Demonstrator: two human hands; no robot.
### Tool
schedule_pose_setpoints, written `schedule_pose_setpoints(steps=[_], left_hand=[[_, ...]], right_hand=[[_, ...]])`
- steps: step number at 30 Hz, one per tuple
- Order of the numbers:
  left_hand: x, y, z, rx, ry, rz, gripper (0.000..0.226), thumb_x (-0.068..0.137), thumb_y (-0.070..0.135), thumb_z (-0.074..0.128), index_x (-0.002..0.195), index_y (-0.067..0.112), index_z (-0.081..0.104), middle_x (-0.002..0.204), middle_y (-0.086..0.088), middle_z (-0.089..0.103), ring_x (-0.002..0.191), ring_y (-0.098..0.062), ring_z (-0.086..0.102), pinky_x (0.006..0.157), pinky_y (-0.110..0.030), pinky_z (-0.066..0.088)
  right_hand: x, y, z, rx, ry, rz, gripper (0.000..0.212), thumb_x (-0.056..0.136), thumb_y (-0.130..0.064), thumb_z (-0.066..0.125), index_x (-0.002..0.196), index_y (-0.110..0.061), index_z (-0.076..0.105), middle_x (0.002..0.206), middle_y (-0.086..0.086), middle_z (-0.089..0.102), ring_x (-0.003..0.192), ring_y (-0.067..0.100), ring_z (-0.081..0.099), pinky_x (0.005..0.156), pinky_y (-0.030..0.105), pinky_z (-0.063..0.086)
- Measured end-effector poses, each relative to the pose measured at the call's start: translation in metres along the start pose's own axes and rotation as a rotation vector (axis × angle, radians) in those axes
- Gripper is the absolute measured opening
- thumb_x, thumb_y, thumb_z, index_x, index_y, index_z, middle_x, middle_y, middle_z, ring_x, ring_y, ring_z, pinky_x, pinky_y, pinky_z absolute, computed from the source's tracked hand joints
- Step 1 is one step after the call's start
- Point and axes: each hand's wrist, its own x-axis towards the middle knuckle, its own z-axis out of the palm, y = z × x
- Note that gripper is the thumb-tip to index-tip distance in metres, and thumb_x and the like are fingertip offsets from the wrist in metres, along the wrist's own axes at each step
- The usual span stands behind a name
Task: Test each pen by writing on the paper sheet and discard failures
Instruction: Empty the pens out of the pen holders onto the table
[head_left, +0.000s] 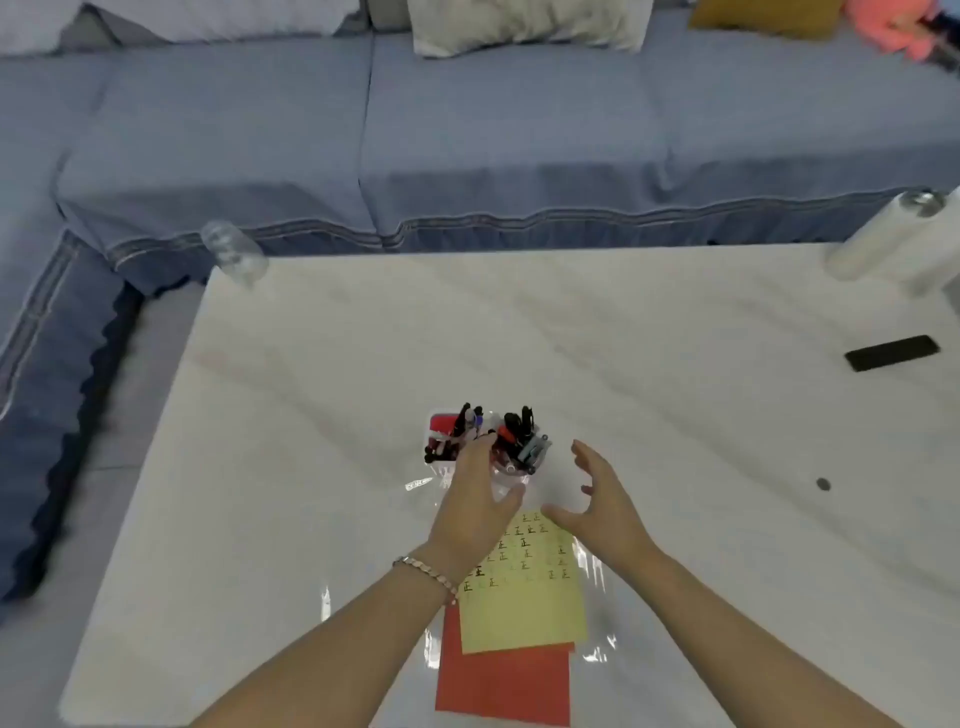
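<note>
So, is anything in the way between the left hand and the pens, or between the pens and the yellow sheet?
Nothing visible. The left hand reaches right into the pens, and the yellow sheet lies just nearer the person, with only that hand over its top corner. The right hand hovers open alongside.

We cannot tell whether the left hand (475, 499) grips a pen: its fingertips are lost among the pens (519, 431), which blur into one dark cluster. The hand also covers the near side of the pen holder (439, 422) and the far left corner of the yellow sheet (524, 608). The yellow sheet hides the far part of the red sheet (504, 686). The dark dot (823, 484) at right is too small to identify. The right edge cuts off the white roll (878, 249).
</note>
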Motion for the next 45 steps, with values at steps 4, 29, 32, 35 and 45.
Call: schedule_pose_setpoints(steps=[4,29,32,35,45], left_hand=[[0.029,-0.039,0.026,0.121,0.032,0.151,0.078,0.089,0.027,0.061,0.146,0.029,0.007,0.153,0.011,0.003,0.136,0.007,-0.005,0.097,0.005,0.000],[0.063,-0.042,0.117,-0.528,-0.018,0.306,0.063,0.095,0.033,0.046,0.146,0.028,0.009,0.141,0.006,0.031,0.113,-0.011,0.048,0.087,-0.008,0.041],[0.062,-0.039,0.138,-0.657,-0.075,0.227,0.053,0.097,0.031,0.042,0.144,0.032,0.017,0.136,-0.003,0.042,0.108,-0.016,0.054,0.097,-0.034,0.046],[0.063,-0.037,0.156,-0.719,-0.074,0.186,0.030,0.099,0.025,0.040,0.128,0.033,0.035,0.120,-0.004,0.049,0.090,-0.010,0.058,0.079,-0.027,0.050],[0.095,-0.065,0.185,-0.286,-0.088,0.218,0.055,0.099,0.019,0.042,0.146,0.015,0.014,0.150,-0.004,0.016,0.127,-0.014,0.035,0.089,-0.002,0.027]], right_hand=[[0.053,0.034,0.018,-0.037,-0.037,-0.033,0.107,0.065,-0.024,0.083,0.147,-0.016,0.015,0.152,-0.001,0.024,0.138,0.012,0.026,0.113,0.033,0.028],[0.027,0.075,-0.039,-0.647,0.361,-0.324,0.091,0.049,-0.040,0.080,0.130,-0.039,0.038,0.107,-0.002,0.040,0.107,0.019,0.037,0.091,0.030,0.040],[0.010,0.069,-0.050,-0.865,0.342,-0.274,0.087,0.054,-0.040,0.079,0.130,-0.037,0.036,0.106,-0.001,0.037,0.100,0.021,0.039,0.083,0.027,0.035],[0.009,0.066,-0.056,-1.048,0.320,-0.218,0.084,0.057,-0.041,0.077,0.131,-0.034,0.035,0.111,0.003,0.039,0.098,0.024,0.043,0.083,0.029,0.035],[0.057,0.078,-0.059,-1.505,0.278,-0.150,0.065,0.073,-0.020,0.067,0.130,-0.019,0.035,0.127,0.014,0.038,0.114,0.033,0.041,0.096,0.040,0.030]])
